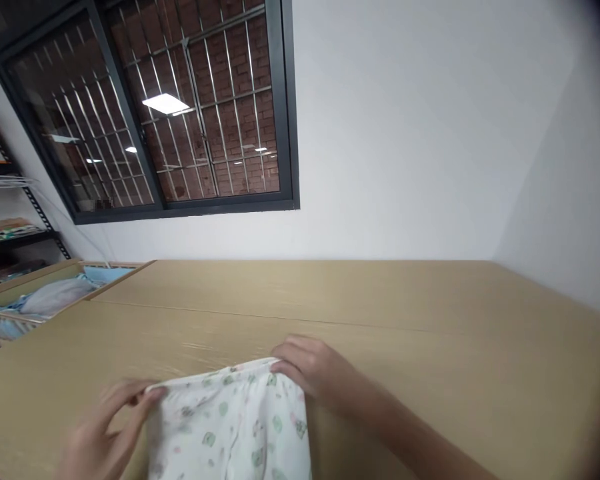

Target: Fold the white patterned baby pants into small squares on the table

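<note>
Hands (310, 367) on garment (230, 427) — box (10, 293) of clothes

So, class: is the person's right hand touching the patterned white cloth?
Touching. The head view shows the right hand pinching the top edge of the patterned white cloth, its fingers on the hem.

Soft printed cloth garment (230, 427) on smooth, faintly glossy wood-look table (380, 313)

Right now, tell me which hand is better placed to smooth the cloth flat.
Probably the right hand. It pinches the top right corner of the cloth, with bare table beyond it. The left hand is blurred at the left corner, low in view, so its grip is harder to judge.
</note>
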The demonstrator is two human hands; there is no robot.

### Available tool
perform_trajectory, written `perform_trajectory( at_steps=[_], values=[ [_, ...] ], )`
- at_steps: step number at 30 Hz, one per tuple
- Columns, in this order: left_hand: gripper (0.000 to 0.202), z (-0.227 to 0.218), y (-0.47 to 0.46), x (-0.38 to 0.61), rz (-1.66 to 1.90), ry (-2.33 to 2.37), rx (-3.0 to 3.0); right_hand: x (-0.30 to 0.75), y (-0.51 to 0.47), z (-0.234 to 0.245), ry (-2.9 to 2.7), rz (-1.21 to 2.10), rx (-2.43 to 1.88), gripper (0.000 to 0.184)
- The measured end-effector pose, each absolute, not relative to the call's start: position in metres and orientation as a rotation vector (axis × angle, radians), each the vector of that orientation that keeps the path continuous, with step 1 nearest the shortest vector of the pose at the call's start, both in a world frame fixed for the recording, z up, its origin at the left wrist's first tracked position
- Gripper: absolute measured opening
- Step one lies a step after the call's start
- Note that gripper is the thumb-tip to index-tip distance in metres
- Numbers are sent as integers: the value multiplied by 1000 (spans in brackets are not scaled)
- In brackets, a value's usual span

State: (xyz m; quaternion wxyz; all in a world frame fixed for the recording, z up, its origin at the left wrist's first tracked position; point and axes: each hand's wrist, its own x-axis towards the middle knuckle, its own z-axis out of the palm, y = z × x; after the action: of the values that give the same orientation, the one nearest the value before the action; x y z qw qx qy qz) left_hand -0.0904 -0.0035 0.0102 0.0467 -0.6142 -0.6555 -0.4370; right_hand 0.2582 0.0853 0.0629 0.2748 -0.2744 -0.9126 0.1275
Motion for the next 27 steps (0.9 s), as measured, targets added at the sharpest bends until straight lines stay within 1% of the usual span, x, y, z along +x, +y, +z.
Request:
perform_trajectory(
  at_steps=[3,5,7,11,15,18,23,27],
  values=[
    [42,-10,49,-73,-1306,-2118,-2054,272,113,41,-2417,490,-986,21],
    [38,-26,81,-61,-1229,-2112,-2211,278,131,22,-2393,569,-1097,21],
    [33,-42,107,-52,-1157,-2066,-2313,282,146,1,-2355,580,-1112,24],
    [25,-67,143,-43,-1113,-1983,-2369,283,170,-42,-2256,474,-1126,33],
    [23,-84,170,-39,-1106,-1902,-2393,276,189,-70,-2231,262,-1242,31],
    [22,-92,189,-38,-1102,-1886,-2383,272,204,-78,-2212,176,-1302,29],
    [21,-99,221,-43,-1080,-1879,-2369,270,234,-78,-2236,68,-1377,29],
    [20,-100,246,-52,-1063,-1896,-2379,274,255,-73,-2323,-14,-1382,23]
  ],
)
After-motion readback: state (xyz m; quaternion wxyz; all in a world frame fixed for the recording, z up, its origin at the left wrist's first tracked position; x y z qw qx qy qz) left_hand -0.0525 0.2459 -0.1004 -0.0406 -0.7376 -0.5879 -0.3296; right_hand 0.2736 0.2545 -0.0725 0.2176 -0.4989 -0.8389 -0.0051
